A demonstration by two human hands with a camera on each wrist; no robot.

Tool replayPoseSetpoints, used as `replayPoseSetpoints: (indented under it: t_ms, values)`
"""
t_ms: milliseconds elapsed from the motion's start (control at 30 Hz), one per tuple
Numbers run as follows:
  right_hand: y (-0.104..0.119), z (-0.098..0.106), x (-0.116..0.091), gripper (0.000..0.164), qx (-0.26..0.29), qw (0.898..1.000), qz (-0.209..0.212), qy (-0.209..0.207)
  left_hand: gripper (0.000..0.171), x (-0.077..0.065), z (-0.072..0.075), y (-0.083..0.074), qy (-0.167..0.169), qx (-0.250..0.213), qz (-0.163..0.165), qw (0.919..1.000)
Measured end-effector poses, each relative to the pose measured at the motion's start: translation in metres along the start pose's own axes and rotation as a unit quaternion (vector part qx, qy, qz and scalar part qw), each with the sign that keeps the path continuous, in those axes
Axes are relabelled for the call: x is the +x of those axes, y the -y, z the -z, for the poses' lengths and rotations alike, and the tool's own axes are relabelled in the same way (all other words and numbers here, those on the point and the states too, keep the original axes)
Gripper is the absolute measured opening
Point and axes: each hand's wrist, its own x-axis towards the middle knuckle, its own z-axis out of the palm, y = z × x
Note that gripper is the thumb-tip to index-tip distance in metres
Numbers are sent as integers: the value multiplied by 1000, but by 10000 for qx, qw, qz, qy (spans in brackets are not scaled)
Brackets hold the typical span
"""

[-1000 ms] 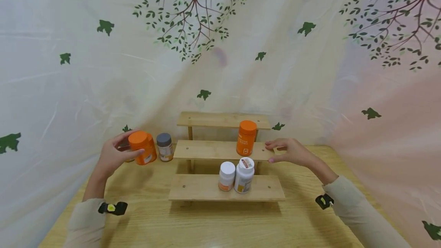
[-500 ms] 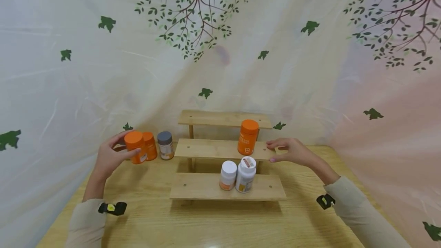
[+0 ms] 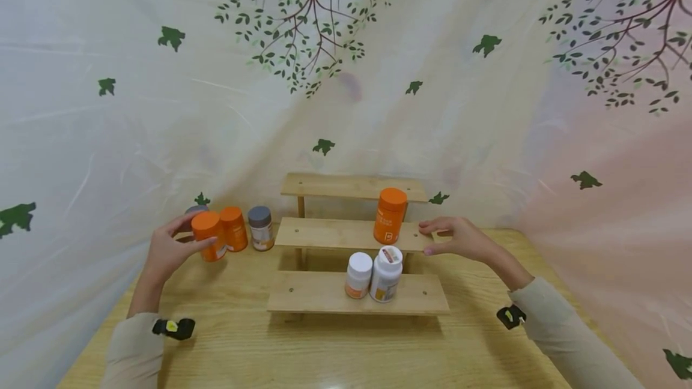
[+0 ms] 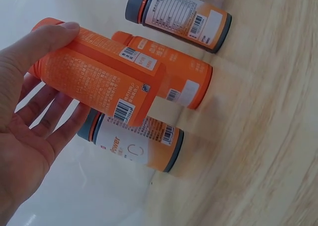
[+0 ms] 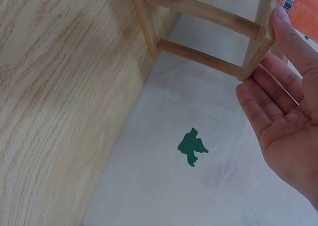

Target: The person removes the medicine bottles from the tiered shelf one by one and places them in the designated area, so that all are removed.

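Shifted toward 9 o'clock since the frame of a second ago, the held orange jar (image 3: 204,227) now leaves most of the second orange jar (image 3: 234,231) uncovered, and a grey cap (image 3: 196,209) has come into sight behind the person's left grip (image 3: 169,249). That grip pinches the held jar, thumb across the near side by the lid and fingers round the far side. Its place is at 9 o'clock from the wooden rack (image 3: 330,234), low over the tabletop (image 3: 303,353); whether its base touches the wood cannot be told.

Just beside it, at 2 o'clock, stands the second orange jar, upright, with a grey-capped jar (image 3: 262,231) farther along at 3 o'clock, near the rack. Under the grey cap at 11 o'clock is another labelled jar (image 4: 139,142), partly hidden by the fingers in the head view.

At the rack's 3 o'clock end, the right grip (image 3: 456,239) holds the middle tier between thumb and fingers. Near that end an upright orange bottle (image 3: 390,216) stands on the same tier. Below it, toward 6 o'clock, a small white bottle (image 3: 359,276) and a taller white bottle (image 3: 386,275) stand side by side on the lowest tier. At 12 o'clock, behind everything, hangs a pale curtain (image 3: 162,137) printed with green leaves.
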Motion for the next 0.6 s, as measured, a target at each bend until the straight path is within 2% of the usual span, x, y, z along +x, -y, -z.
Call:
replayPoseSetpoints:
  t_ms: [600]
  values:
    - [-2,0,-1,45,40,10000,65,19,66,-5,5,15,88,101,430,9990]
